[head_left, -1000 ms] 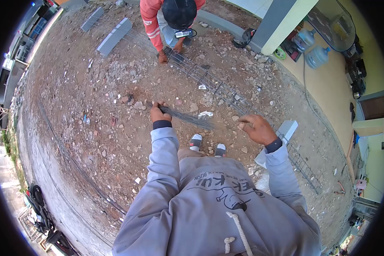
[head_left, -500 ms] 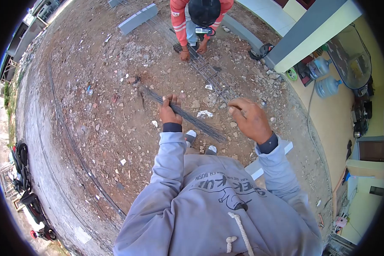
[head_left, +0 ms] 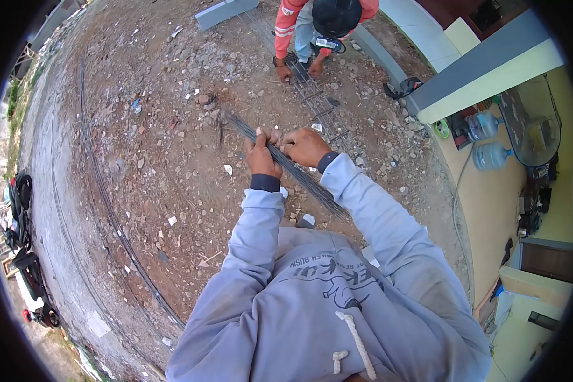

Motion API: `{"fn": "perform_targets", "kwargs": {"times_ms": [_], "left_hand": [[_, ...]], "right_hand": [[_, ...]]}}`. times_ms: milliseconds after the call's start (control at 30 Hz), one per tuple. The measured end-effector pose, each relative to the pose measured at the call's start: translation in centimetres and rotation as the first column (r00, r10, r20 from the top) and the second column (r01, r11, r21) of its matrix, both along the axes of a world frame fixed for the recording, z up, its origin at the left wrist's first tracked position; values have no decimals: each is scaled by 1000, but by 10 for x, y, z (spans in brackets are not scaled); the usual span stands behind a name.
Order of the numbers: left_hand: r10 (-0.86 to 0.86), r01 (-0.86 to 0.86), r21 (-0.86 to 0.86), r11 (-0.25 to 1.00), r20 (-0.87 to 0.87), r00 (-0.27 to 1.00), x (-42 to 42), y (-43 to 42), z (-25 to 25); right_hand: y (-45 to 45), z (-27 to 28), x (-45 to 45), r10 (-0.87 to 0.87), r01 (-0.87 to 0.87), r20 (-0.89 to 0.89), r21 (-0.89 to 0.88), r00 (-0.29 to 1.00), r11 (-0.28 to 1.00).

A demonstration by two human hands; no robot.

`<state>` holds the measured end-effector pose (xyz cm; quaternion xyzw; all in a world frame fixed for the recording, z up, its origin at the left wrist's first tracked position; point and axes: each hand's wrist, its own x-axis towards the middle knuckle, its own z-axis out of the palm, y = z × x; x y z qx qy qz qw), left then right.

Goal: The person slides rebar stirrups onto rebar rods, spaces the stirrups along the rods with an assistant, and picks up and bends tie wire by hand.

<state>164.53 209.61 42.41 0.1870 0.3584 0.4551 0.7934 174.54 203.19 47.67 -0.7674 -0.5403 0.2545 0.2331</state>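
Observation:
A bundle of thin dark tie wire (head_left: 309,184) runs slantwise in front of my body, its lower right end fanned into loose strands. My left hand (head_left: 263,156) is wrapped round the upper middle of this bundle. Right beside it, my right hand (head_left: 307,148) has its fingers curled and pinched on the wire; the fingertips are partly hidden, so I cannot tell how many strands they grip. Beyond my hands, a long rebar cage (head_left: 325,114) with crosswise ties lies on the ground.
A co-worker in a red jacket (head_left: 285,35) and dark cap bends over the cage, both hands on it. Long bars (head_left: 111,213) lie to the left on stony ground (head_left: 165,159). A grey beam (head_left: 226,13) lies at the top; a pillar (head_left: 484,70) and water jugs (head_left: 490,156) stand right.
My right hand has moved left from apart in the air onto the wire bundle beside my left hand. The view has shifted, so the co-worker appears higher and farther right.

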Motion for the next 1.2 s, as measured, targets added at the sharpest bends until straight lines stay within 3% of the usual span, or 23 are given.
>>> {"fn": "perform_targets", "kwargs": {"times_ms": [100, 133, 233, 433, 733, 833, 933, 1133, 1200], "left_hand": [[14, -15, -20, 1000, -42, 999, 2, 0, 7], [15, -17, -27, 999, -63, 998, 3, 0, 8], [11, -15, -58, 998, -57, 998, 3, 5, 5], [57, -66, -114, 991, -79, 995, -2, 16, -15], [116, -121, -17, 992, -184, 976, 1, 24, -25], [134, -135, 5, 991, -195, 972, 4, 26, -20], [145, -132, 72, 989, -222, 964, 8, 29, -20], [172, -149, 106, 983, -265, 949, 11, 29, -11], [163, -141, 95, 985, -280, 946, 10, 29, -12]], "right_hand": [[7, 13, 7, -82, 57, -165, -150, 983, 987], [11, -6, 15, -83, 56, -274, -107, 958, 993], [9, 29, 15, -279, 139, -485, -305, 829, 942], [-8, 39, 28, -209, -25, -600, -357, 772, 934], [-41, 64, 40, -212, 6, -454, -413, 865, 911], [-45, 65, 33, -131, -25, -375, -384, 918, 923], [-46, 54, 27, -26, -29, -225, -235, 974, 971], [-52, 40, 8, -6, 0, -30, -176, 1000, 984], [-51, 34, 17, -3, -4, -43, -148, 999, 989]]}}
